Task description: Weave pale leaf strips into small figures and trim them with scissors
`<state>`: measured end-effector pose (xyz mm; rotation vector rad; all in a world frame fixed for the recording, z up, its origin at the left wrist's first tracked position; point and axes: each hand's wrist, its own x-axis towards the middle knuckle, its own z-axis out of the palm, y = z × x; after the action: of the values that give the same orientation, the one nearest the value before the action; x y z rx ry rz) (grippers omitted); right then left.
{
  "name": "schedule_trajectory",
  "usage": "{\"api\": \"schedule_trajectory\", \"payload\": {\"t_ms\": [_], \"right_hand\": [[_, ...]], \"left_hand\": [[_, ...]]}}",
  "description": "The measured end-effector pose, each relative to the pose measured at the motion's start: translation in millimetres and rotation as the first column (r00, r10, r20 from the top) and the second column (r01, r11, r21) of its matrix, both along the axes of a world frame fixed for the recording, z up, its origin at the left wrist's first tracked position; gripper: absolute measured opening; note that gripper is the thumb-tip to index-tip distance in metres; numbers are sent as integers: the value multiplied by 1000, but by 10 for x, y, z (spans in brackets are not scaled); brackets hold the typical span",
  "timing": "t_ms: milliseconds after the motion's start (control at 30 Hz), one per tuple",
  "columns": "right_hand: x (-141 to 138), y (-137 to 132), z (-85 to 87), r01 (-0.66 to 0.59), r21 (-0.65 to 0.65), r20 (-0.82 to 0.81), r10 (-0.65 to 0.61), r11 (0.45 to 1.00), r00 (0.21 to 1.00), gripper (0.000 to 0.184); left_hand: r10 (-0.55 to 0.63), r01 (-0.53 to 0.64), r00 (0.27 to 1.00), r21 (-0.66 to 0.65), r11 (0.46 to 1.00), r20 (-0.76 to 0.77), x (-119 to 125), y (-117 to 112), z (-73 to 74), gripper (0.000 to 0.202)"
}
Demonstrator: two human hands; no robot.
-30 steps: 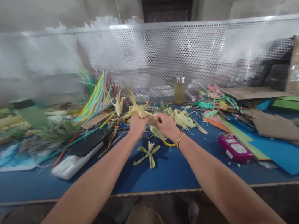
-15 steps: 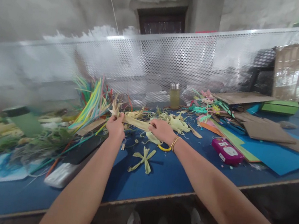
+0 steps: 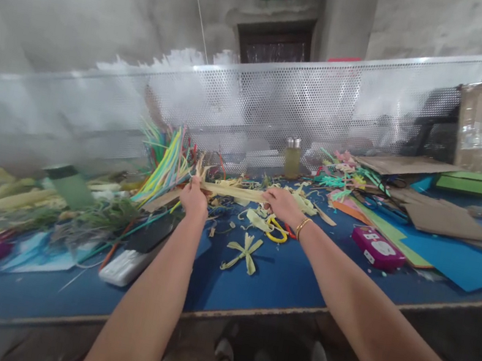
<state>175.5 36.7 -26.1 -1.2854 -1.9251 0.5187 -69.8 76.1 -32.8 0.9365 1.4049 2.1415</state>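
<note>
Both arms reach out over a blue table [image 3: 278, 287]. My left hand [image 3: 194, 195] is closed on one end of a long pale yellow leaf strip [image 3: 234, 192]. My right hand [image 3: 281, 203], with a gold bracelet on its wrist, is closed on the strip's other end. The strip is stretched level between the two hands, just above the table. Under my right hand lie yellow-handled scissors [image 3: 277, 230] and loose leaf scraps. A small star-shaped piece of folded leaf [image 3: 247, 252] lies on the table nearer to me.
Colourful strips [image 3: 168, 161] fan up at the left, beside piled green leaves [image 3: 8, 202]. A white remote [image 3: 128, 261], a pink case [image 3: 376, 247], a small bottle [image 3: 292, 157], cardboard and coloured paper sheets [image 3: 440, 215] lie around. A perforated metal screen [image 3: 328, 109] backs the table.
My hands have moved apart, from bunched together on the leaf to holding it drawn out straight between them. The view has shifted slightly; the scissors now show.
</note>
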Motion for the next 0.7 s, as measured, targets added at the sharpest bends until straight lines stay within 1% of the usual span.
{"api": "schedule_trajectory", "payload": {"t_ms": [67,133,167,200,233,333,367,400,467,500,533,567,600,633,700], "right_hand": [[11,10,-1,29,56,19,-30,998,999,25],[16,20,-17,57,77,-3,-57,995,998,25],[18,29,-29,71,78,-21,-69,994,997,24],[21,41,-42,80,81,-36,-78,993,996,23],[25,56,-56,91,86,-48,-87,992,995,21],[33,104,-87,134,100,-101,-124,986,987,20],[31,112,-93,151,102,-121,-139,983,983,20],[23,113,-98,166,98,-137,-152,981,979,20],[-11,91,-106,172,76,-159,-159,982,974,18],[-37,69,-110,162,59,-167,-150,985,975,17],[-68,44,-113,141,39,-172,-132,989,976,17],[-101,17,-116,111,21,-174,-106,994,979,18],[-132,-7,-118,77,9,-175,-74,997,982,20],[-159,-28,-119,43,5,-170,-41,999,985,22],[-194,-51,-119,-5,26,-148,8,1000,989,26]], "left_hand": [[-5,5,1000,8,1000,15,26,-39,41,46],[-18,18,999,4,1000,31,83,-101,79,45],[-42,42,999,-7,999,34,124,-135,92,45],[-74,75,997,-18,997,32,172,-168,98,44],[-152,152,988,-31,988,14,228,-198,98,42],[-277,274,960,-75,959,-28,416,-261,48,42],[-337,330,940,-111,938,-53,478,-276,18,45],[-438,418,894,-172,892,-96,537,-290,-15,47],[-619,573,773,-270,774,-135,638,-321,-83,47],[-683,626,719,-306,717,-130,677,-338,-112,47],[-722,662,682,-325,676,-114,708,-355,-134,46],[-744,684,661,-330,651,-96,731,-371,-150,46],[-753,697,653,-326,639,-82,746,-384,-158,46],[-755,702,652,-317,638,-74,754,-394,-159,46],[-742,697,666,-294,654,-73,756,-402,-148,44]]}}
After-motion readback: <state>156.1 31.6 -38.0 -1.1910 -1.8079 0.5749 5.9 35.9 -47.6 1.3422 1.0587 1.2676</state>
